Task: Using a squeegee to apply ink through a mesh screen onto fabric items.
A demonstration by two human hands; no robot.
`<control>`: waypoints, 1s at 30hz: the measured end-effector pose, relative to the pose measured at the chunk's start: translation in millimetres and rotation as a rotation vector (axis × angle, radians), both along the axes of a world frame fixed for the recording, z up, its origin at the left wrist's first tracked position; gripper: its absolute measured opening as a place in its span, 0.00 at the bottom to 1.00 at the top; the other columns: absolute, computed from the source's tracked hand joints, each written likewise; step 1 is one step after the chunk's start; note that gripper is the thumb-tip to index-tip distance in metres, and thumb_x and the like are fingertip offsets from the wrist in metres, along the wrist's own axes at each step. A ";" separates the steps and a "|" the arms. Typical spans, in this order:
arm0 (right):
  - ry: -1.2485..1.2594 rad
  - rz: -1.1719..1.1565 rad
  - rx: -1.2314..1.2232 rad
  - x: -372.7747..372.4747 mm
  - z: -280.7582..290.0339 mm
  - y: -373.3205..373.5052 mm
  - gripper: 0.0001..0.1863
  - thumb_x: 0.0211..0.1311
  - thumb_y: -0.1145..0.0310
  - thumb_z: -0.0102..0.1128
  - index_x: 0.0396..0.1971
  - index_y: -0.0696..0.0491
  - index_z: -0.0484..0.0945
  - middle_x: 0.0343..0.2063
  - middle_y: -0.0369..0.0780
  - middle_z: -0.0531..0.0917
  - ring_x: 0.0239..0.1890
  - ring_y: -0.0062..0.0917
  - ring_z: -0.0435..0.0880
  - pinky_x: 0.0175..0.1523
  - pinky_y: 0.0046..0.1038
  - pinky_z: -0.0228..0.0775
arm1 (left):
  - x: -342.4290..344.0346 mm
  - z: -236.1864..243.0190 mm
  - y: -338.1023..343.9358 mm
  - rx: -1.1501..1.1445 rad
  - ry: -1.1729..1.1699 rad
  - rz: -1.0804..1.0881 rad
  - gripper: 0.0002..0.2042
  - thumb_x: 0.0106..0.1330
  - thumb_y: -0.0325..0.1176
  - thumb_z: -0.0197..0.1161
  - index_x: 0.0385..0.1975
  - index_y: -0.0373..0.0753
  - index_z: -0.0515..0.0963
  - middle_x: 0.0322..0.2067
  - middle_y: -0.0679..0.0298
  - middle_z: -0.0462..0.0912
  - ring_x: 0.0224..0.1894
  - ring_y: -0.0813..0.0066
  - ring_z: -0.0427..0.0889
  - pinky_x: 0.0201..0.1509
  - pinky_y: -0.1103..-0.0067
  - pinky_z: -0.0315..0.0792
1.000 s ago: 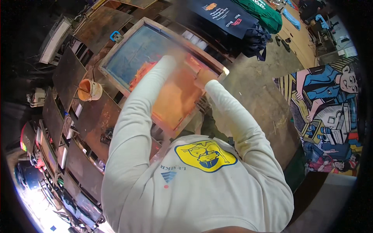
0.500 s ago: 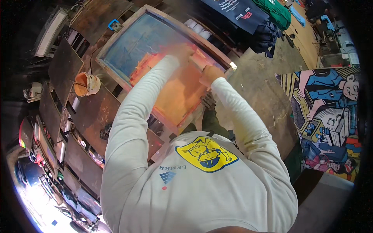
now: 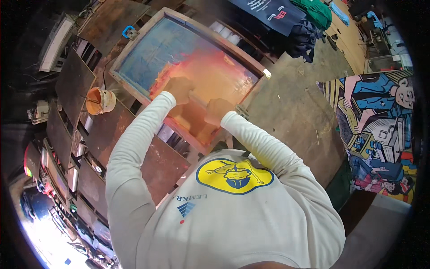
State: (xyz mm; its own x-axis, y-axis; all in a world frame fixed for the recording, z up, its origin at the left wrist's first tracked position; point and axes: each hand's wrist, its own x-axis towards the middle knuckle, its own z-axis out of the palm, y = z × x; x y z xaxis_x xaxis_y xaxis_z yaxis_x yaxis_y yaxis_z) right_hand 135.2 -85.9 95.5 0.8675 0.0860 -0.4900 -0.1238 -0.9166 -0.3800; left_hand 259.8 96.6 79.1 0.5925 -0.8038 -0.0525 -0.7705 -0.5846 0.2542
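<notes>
A wooden-framed printing screen point(image 3: 214, 38) lies tilted across the work surface in front of me. Its mesh is blue-grey on the far left, with a wide smear of orange and red ink point(image 3: 219, 78) over the rest. Both of my hands are closed on a squeegee point(image 3: 198, 100), a bar that spans between them and presses across the inked mesh. My left hand point(image 3: 180, 89) grips its left end and my right hand point(image 3: 219, 111) its right end. The fingers mostly hide the bar, and its lower edge is blurred.
An orange-stained white bucket point(image 3: 107, 99) stands left of the screen, among dark flat boards point(image 3: 76, 74). A blue clamp handle point(image 3: 129, 32) sits at the frame's far left corner. Dark printed cloth point(image 3: 277, 18) hangs beyond; a cartoon-painted panel point(image 3: 380, 130) stands right.
Both hands have drawn the squeegee from the far part of the screen toward my body and slightly left. More of the orange ink beyond them now shows.
</notes>
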 end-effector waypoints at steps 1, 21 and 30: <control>-0.022 -0.003 0.022 1.9 3.5 -0.5 0.20 0.51 0.55 0.60 0.34 0.56 0.85 0.34 0.53 0.85 0.39 0.47 0.86 0.47 0.41 0.77 | 3.0 2.1 -3.1 0.009 -0.023 -0.039 0.06 0.44 0.29 0.65 0.24 0.44 0.79 0.30 0.62 0.82 0.39 0.59 0.82 0.42 0.66 0.75; -0.439 -0.085 -0.010 63.1 -12.3 -91.2 0.18 0.52 0.69 0.62 0.42 0.58 0.71 0.36 0.56 0.81 0.40 0.51 0.82 0.46 0.46 0.75 | 77.0 -10.3 -135.4 -0.029 -0.055 -0.029 0.08 0.47 0.35 0.67 0.29 0.47 0.84 0.34 0.60 0.86 0.41 0.57 0.84 0.45 0.65 0.78; -0.540 -0.006 0.122 18.8 -46.5 -10.4 0.11 0.52 0.71 0.57 0.35 0.58 0.74 0.32 0.52 0.80 0.38 0.48 0.81 0.45 0.44 0.73 | 8.7 -14.1 -13.4 -0.134 -0.012 0.015 0.11 0.47 0.40 0.66 0.30 0.47 0.81 0.32 0.59 0.82 0.37 0.56 0.82 0.41 0.64 0.76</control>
